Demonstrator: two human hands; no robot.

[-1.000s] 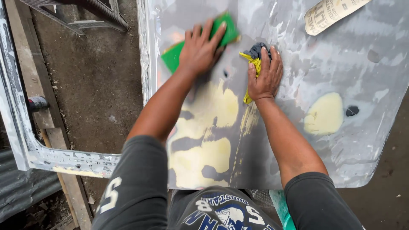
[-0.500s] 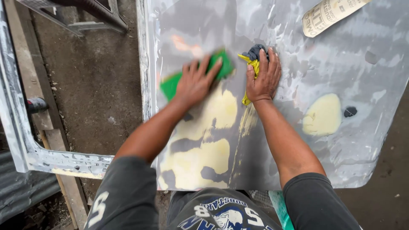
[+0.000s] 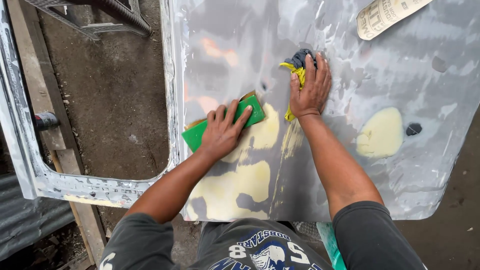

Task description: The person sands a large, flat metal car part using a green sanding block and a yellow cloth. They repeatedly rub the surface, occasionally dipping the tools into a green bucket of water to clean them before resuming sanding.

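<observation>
With the left hand (image 3: 220, 132) pressed flat on the green sanding block (image 3: 222, 123) and the right hand (image 3: 310, 90) closed over a rag (image 3: 298, 62), sanding goes best with the block level on the filler patch (image 3: 250, 165) of the grey panel (image 3: 340, 165).

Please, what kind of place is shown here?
Probably an informal car body repair yard: a grey car door panel patched with yellow filler, a green sanding block under the left hand, bare dirt ground.

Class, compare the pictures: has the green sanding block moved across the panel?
Yes. The green sanding block has slid down toward the person, further from the paper sheet.
</observation>
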